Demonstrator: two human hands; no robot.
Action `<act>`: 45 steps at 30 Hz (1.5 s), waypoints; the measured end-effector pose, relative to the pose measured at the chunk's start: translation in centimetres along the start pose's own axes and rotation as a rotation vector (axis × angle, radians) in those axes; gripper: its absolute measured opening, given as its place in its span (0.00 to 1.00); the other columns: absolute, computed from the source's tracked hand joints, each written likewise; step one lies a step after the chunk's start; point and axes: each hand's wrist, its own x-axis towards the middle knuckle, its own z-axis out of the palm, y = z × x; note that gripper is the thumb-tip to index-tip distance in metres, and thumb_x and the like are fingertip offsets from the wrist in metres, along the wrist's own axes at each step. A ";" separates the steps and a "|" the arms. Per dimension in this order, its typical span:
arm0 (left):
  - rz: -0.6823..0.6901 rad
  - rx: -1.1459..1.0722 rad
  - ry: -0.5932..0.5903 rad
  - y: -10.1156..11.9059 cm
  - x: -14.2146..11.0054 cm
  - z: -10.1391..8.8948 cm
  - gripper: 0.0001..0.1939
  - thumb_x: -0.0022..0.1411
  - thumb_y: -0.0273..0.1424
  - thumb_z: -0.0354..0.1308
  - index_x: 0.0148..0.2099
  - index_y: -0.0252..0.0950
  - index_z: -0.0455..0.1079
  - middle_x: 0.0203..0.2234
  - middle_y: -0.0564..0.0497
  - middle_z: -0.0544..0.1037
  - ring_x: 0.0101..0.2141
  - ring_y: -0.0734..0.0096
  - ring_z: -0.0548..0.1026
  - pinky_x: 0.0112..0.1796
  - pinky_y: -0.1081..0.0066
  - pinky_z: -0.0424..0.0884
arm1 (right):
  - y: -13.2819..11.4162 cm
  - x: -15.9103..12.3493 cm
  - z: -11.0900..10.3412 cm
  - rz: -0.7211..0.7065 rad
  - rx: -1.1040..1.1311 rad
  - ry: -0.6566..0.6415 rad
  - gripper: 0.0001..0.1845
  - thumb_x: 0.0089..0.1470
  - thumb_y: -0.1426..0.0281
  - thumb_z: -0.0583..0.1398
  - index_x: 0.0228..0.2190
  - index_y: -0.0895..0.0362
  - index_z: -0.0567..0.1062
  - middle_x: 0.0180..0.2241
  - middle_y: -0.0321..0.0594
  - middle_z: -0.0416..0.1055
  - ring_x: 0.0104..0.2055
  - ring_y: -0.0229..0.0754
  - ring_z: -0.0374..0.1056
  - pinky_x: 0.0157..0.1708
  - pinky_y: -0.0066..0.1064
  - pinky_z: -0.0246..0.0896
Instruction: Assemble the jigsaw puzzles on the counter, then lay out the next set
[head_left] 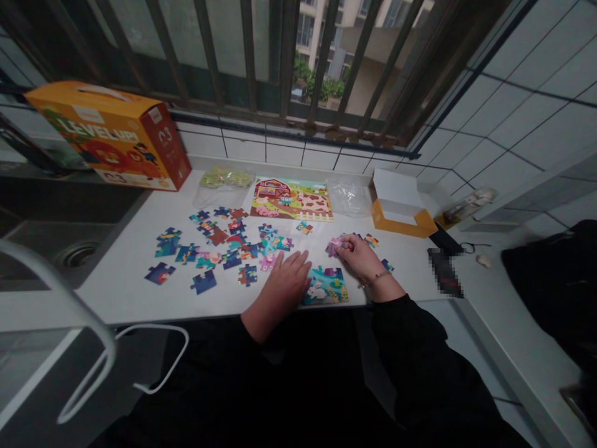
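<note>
My right hand (355,254) pinches a purple puzzle piece (334,247) above the white counter, to the right of centre. A few more pieces lie just behind and beside that hand, one orange piece (371,239) among them. My left hand (290,278) rests flat with its fingers stretched out. It lies at the left edge of a joined section of puzzle (329,287) showing a white rabbit, near the counter's front edge. Left of that hand, several loose puzzle pieces (232,258) are spread out, some overlapping. A single piece (305,228) lies between the hands, farther back.
Behind the pieces lies a farm picture (291,199) with clear plastic bags (347,196) on either side. An orange box (112,137) stands at the back left, beside a sink (79,254). An opened white and yellow box (401,208) is at the back right. A barred window is behind.
</note>
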 end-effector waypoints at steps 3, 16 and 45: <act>0.181 -0.099 -0.019 2.2 -0.8 0.8 0.23 0.79 0.36 0.55 0.71 0.37 0.67 0.72 0.38 0.70 0.72 0.50 0.68 0.72 0.42 0.59 | 0.3 -1.4 -0.4 -0.027 0.021 -0.178 0.30 0.58 0.60 0.66 0.60 0.56 0.75 0.25 0.26 0.66 0.27 0.38 0.62 0.28 0.30 0.57; 0.280 -0.097 -0.105 3.0 -1.9 2.0 0.21 0.81 0.31 0.54 0.71 0.38 0.68 0.71 0.42 0.72 0.70 0.52 0.69 0.71 0.44 0.60 | -0.3 -0.2 -2.1 -0.224 -0.410 -0.345 0.25 0.64 0.74 0.64 0.61 0.52 0.81 0.51 0.44 0.83 0.44 0.43 0.75 0.52 0.38 0.69; -0.078 -0.009 0.221 -0.9 -5.4 -1.6 0.14 0.78 0.31 0.54 0.60 0.36 0.75 0.55 0.37 0.81 0.54 0.48 0.79 0.55 0.48 0.75 | -6.7 -4.1 2.9 -0.268 -0.847 -0.224 0.16 0.71 0.70 0.60 0.56 0.56 0.80 0.54 0.52 0.75 0.56 0.52 0.73 0.58 0.39 0.67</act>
